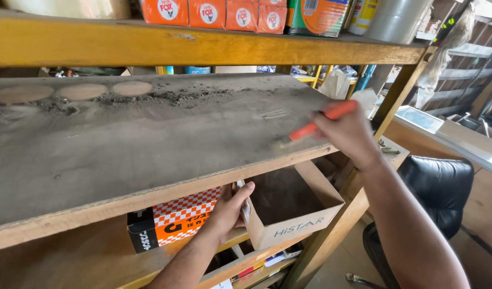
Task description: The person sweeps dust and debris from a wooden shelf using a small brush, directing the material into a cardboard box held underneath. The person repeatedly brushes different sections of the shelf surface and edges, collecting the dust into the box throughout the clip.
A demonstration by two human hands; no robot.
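Note:
My right hand (pixel 346 130) grips an orange-handled brush (pixel 322 121) over the right end of a dusty wooden shelf board (pixel 123 150); the bristle end is blurred against the board near its front edge. My left hand (pixel 230 208) holds the left wall of an open brown cardboard box (pixel 294 206) just below the board's front edge, thumb over the rim. The box looks empty inside. A ridge of grey dust (pixel 166 98) lies along the back of the board, with three round clean patches (pixel 80 91) at its far left.
An orange-and-white checked carton (pixel 171 222) sits on the lower shelf left of the box. The yellow upper shelf (pixel 203 45) carries orange packets and tins. A black padded chair (pixel 441 187) stands at lower right, beside a wooden counter.

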